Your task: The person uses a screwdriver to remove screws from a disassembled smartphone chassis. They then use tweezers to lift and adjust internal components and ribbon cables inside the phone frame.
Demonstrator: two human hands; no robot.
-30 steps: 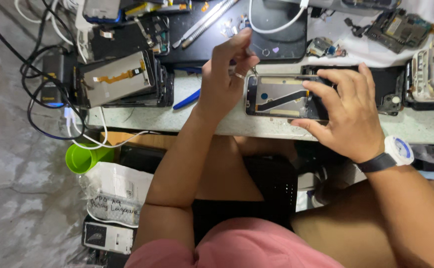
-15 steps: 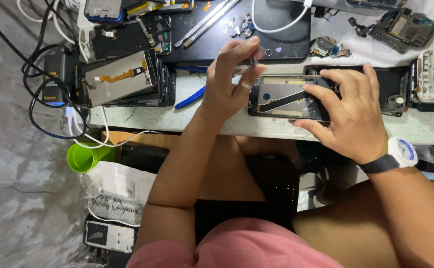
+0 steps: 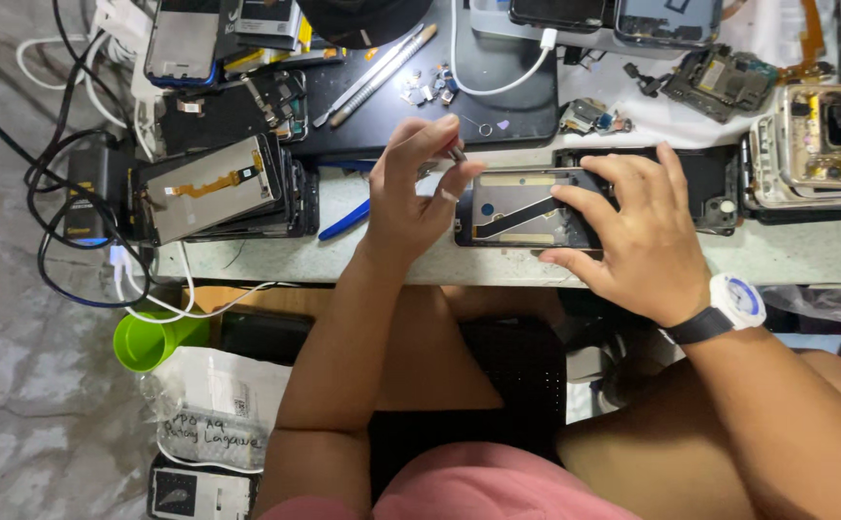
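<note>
The pale counter (image 3: pixel 786 252) ran across the view, crowded with phone parts, and a dark work mat (image 3: pixel 497 91) lay at its far side with loose screws and two slim metal tools on it. To the left sat a stack of phone screens (image 3: pixel 218 188), the top one face down with an orange flex cable showing, beside a tangle of black and white cables (image 3: pixel 74 250). At the right edge rested an opened phone body (image 3: pixel 810 144) with its inner parts bare, and a small circuit board (image 3: pixel 724 82) lay just beyond it. A blue-handled tool (image 3: pixel 345 220) lay on the counter near the left wrist. At the centre, near the counter's front edge, lay the opened phone frame (image 3: pixel 512 207), flat, its long axis running left to right, with a dark flex strip slanting across its inside. The right hand (image 3: pixel 637 231), with a white watch on a black band at the wrist, lay spread over the right half of the frame, fingers apart and pressing it flat to the counter. The left hand (image 3: pixel 415 188) hovered just off the frame's left end, thumb and fingers pinched together on a small dark part (image 3: pixel 457 152) too small to name. That made the left hand the one at the frame's near-left corner, with the frame extending away to its right under the other hand. Below the counter stood a green cup (image 3: pixel 151 339) and a clear plastic bag (image 3: pixel 218 404).
</note>
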